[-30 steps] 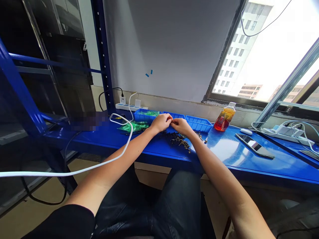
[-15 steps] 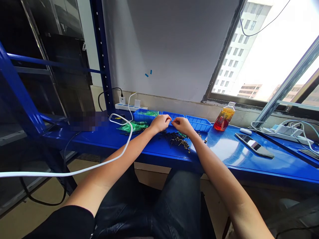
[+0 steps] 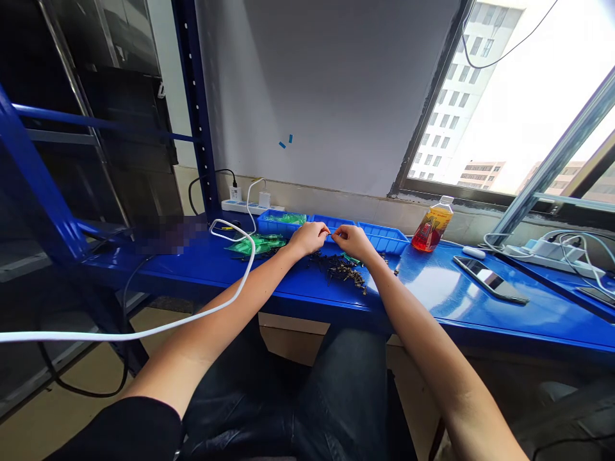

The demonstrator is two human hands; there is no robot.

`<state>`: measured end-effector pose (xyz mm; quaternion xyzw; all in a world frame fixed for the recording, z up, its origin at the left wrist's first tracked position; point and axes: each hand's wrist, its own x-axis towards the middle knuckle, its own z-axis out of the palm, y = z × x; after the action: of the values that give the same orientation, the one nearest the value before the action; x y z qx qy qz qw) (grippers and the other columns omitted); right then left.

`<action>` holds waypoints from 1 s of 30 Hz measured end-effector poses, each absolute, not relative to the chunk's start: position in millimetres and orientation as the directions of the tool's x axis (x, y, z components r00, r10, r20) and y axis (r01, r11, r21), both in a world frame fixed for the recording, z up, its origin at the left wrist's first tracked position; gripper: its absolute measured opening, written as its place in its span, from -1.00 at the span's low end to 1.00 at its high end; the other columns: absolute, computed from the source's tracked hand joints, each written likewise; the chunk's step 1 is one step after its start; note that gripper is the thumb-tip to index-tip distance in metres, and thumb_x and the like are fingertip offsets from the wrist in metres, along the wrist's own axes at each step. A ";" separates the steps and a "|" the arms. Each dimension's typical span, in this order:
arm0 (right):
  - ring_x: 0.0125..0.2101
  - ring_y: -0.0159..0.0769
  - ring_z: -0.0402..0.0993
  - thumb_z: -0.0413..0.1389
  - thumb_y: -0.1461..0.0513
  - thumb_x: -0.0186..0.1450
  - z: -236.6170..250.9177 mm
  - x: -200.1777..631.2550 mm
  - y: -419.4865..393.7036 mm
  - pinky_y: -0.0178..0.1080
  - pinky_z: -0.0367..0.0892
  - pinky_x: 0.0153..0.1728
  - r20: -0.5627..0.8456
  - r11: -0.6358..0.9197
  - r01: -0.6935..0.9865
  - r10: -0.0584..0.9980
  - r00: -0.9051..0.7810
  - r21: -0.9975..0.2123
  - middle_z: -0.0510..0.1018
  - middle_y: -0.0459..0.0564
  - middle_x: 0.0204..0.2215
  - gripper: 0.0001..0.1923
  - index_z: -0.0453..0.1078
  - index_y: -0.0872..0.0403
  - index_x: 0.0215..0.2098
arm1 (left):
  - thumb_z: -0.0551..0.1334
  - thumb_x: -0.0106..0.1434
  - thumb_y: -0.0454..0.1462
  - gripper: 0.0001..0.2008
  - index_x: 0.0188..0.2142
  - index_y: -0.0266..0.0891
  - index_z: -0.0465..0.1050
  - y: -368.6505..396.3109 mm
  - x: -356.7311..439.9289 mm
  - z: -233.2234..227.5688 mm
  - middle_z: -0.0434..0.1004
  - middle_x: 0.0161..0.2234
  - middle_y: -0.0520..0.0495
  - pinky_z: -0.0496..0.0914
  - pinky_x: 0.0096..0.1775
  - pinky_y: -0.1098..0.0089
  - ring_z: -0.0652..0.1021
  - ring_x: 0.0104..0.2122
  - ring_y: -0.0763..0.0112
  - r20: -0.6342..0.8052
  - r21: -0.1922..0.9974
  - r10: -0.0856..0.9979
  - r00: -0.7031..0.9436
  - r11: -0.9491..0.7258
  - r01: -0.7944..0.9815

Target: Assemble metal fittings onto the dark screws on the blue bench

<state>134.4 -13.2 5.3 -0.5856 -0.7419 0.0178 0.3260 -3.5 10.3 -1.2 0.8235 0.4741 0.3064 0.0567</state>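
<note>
Both hands are raised just above the blue workbench [image 3: 432, 288], near its back edge, about midway along it. Left hand [image 3: 307, 237] and right hand [image 3: 353, 241] face each other, fingertips almost meeting. Between them, a small thin part [image 3: 331, 234] is pinched by thumb and forefinger of each hand; the other fingers are curled in. The part is too small to identify.

Directly under and just in front of the right hand: a loose pile of dark screws [image 3: 343, 270], scattered on the bench top. Just behind the hands, along the back edge, a row of 3 shallow blue bins [image 3: 384, 238]; the leftmost bin holds green bags. More green bags [image 3: 257, 244] lie on the bench just left of the left hand.

A white cable [image 3: 192, 315] runs from the bench over the left forearm and off the left side of the view. A white power strip [image 3: 243, 205] sits at the back left corner by the wall.

Toward the right end: an orange drink bottle [image 3: 433, 225] upright at the back edge, a white mouse [image 3: 474, 253] near it, and a smartphone [image 3: 490, 280] lying flat, well apart from the hands.
</note>
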 end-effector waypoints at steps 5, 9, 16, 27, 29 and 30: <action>-0.61 -0.44 0.19 0.03 0.25 0.10 5.5 134.0 -13.8 -0.35 0.01 -0.54 0.461 0.311 0.858 0.882 -0.100 -0.408 0.38 -0.13 -0.65 -0.85 0.41 0.14 -0.49 | 0.07 0.22 -0.31 -0.76 -0.23 -0.24 0.50 10.4 -3.9 -1.5 0.58 -0.26 -0.09 0.38 -0.20 0.40 0.54 -0.22 0.28 0.453 0.377 0.817 0.357 -0.538 0.754; -0.61 -0.44 0.18 0.03 0.26 0.10 5.5 134.2 -14.1 -0.36 0.00 -0.55 0.462 0.309 0.858 0.882 -0.097 -0.409 0.38 -0.13 -0.65 -0.86 0.41 0.13 -0.50 | 0.08 0.21 -0.31 -0.76 -0.22 -0.23 0.50 11.1 -4.1 -1.8 0.59 -0.27 -0.09 0.38 -0.22 0.41 0.54 -0.24 0.29 0.452 0.375 0.820 0.351 -0.531 0.760; -0.61 -0.43 0.19 0.03 0.24 0.10 5.4 135.1 -13.2 -0.36 0.00 -0.55 0.454 0.320 0.858 0.883 -0.116 -0.403 0.38 -0.13 -0.65 -0.86 0.41 0.12 -0.49 | 0.08 0.20 -0.31 -0.77 -0.24 -0.22 0.50 11.3 -3.9 -2.8 0.58 -0.27 -0.09 0.38 -0.24 0.41 0.54 -0.23 0.27 0.455 0.371 0.820 0.346 -0.528 0.764; -0.61 -0.44 0.16 0.02 0.26 0.12 6.1 133.5 -15.9 -0.36 -0.01 -0.55 0.448 0.313 0.862 0.887 -0.115 -0.398 0.34 -0.15 -0.66 -0.87 0.39 0.13 -0.49 | 0.07 0.20 -0.31 -0.76 -0.24 -0.24 0.50 9.4 -4.1 -0.9 0.59 -0.29 -0.10 0.38 -0.25 0.40 0.54 -0.27 0.28 0.444 0.371 0.827 0.345 -0.520 0.769; -0.60 -0.44 0.17 0.02 0.26 0.11 5.7 133.8 -15.3 -0.36 -0.01 -0.55 0.450 0.315 0.864 0.885 -0.118 -0.393 0.35 -0.14 -0.65 -0.86 0.39 0.13 -0.49 | 0.07 0.20 -0.31 -0.76 -0.25 -0.23 0.50 9.5 -4.1 -0.9 0.59 -0.30 -0.08 0.37 -0.25 0.42 0.54 -0.27 0.30 0.447 0.368 0.826 0.345 -0.521 0.771; -0.60 -0.43 0.18 0.02 0.25 0.11 5.4 134.2 -14.8 -0.36 -0.01 -0.55 0.451 0.318 0.864 0.884 -0.121 -0.391 0.35 -0.14 -0.65 -0.86 0.40 0.13 -0.49 | 0.07 0.20 -0.31 -0.77 -0.25 -0.23 0.49 9.6 -4.0 -0.9 0.59 -0.30 -0.08 0.37 -0.25 0.42 0.54 -0.28 0.31 0.448 0.367 0.825 0.345 -0.521 0.771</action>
<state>134.2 -14.8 5.4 -0.5838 -0.7486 0.0161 0.3140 -4.0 9.6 -0.9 0.8187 0.4873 0.3004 0.0452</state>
